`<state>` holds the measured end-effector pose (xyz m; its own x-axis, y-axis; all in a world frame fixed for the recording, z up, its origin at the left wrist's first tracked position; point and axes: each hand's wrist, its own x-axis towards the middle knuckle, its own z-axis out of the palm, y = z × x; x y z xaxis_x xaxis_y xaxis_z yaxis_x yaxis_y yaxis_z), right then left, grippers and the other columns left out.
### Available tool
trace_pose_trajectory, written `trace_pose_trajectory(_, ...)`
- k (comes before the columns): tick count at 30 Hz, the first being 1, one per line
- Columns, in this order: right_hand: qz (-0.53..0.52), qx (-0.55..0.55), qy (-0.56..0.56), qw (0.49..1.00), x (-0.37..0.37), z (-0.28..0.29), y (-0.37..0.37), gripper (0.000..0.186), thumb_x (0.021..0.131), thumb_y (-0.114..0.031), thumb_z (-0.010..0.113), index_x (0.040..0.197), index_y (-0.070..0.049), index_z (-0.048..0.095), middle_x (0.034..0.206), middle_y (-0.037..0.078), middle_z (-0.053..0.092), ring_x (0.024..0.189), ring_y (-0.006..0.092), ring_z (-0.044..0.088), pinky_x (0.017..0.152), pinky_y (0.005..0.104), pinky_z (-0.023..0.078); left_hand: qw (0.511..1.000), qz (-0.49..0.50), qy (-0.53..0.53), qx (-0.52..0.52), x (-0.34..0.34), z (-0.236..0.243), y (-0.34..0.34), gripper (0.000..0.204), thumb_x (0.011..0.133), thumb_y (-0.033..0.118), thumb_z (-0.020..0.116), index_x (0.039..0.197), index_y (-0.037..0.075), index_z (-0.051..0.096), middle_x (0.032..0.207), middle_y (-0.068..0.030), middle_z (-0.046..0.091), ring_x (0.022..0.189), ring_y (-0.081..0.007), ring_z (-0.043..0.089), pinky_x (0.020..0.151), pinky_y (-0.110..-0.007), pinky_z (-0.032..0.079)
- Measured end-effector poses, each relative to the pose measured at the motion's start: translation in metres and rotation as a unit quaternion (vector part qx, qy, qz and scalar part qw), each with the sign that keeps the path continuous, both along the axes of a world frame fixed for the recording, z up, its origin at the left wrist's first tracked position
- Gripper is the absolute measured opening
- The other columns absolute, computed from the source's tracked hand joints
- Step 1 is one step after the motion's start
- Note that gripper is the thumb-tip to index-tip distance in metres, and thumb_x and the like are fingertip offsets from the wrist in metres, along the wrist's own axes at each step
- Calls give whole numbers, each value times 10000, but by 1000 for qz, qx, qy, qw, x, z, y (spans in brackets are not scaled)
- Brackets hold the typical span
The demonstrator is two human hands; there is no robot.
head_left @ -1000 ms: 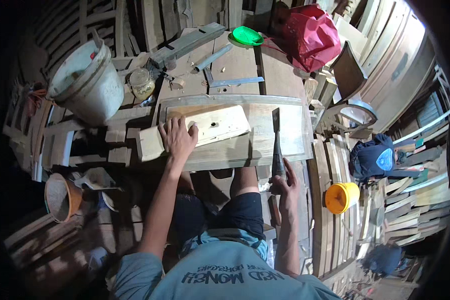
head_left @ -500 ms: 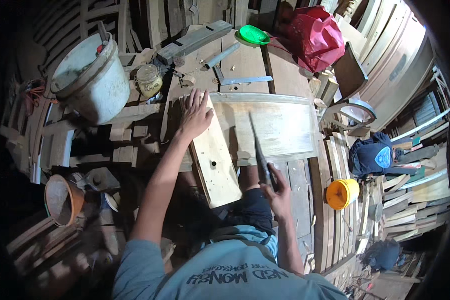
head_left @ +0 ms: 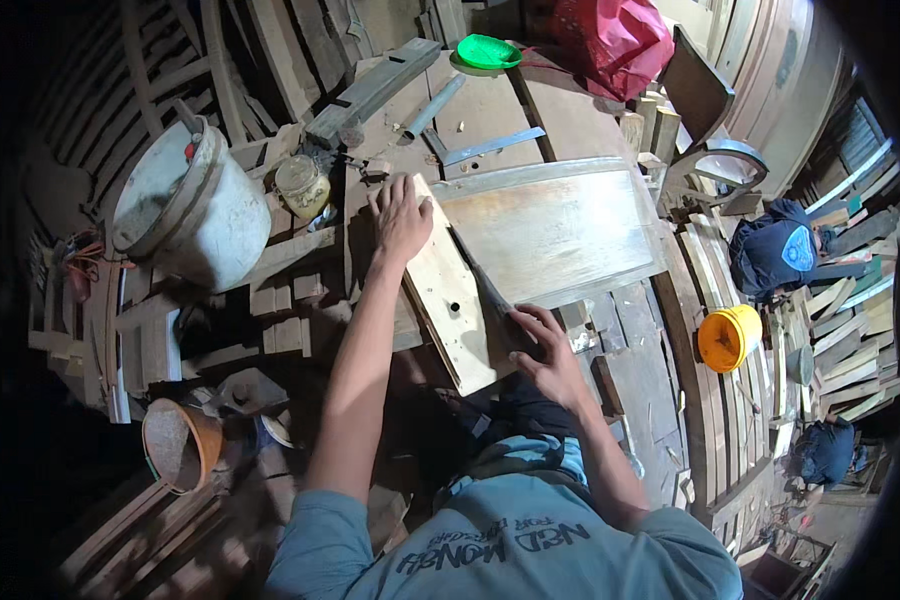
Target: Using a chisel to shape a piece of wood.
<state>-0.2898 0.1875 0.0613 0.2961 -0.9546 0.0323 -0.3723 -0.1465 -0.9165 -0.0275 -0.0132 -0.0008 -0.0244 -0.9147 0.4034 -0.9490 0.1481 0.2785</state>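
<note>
Blue-grey short-sleeved shirt with dark lettering, dark shorts, bare forearms

A white bucket stands at the left edge of the counter, with a small glass jar just beside it. At the counter's far end lie a green lid, a grey metal pipe and a flat metal strip; a long grey wooden block lies to their left. A red bag sits at the far right corner. To the right, a yellow bucket rests among stacked curved planks, near a dark blue bag. Lower left, an orange bowl lies among wood offcuts.
</note>
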Motion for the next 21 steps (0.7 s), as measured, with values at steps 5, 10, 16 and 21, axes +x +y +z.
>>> trace_pose_trajectory(5,-4,-14,41,999,-14,4,3,665,727,-71,645,1366,-2,472,1394,204,454,1281,362,463,1081,391,377,998,49,1,38,8,-3,-25,648,919,370,477,1417,-28,367,1473,-194,372,1410,-328,275,1156,-571,133)
trace_pose_trajectory(10,15,93,103,990,-36,3,16,765,720,-151,655,1423,4,396,1299,254,538,1176,410,539,999,412,442,997,62,19,44,8,1,-34,527,913,319,469,1356,33,448,1372,-179,470,1317,-322,393,1117,-560,205)
trace_pose_trajectory(16,51,80,122,988,-52,-2,9,664,822,-188,669,1430,-77,426,1182,229,579,1082,398,583,921,422,470,988,143,-15,-61,16,-26,-43,446,909,243,451,1312,56,489,1276,-192,524,1257,-357,435,1086,-533,257)
trace_pose_trajectory(21,71,88,151,982,-59,12,1,629,858,-222,661,1431,-95,434,1141,223,603,1059,390,594,916,417,465,989,144,21,-21,19,-24,-49,428,887,203,470,1278,32,508,1189,-229,544,1197,-397,441,1050,-493,325)
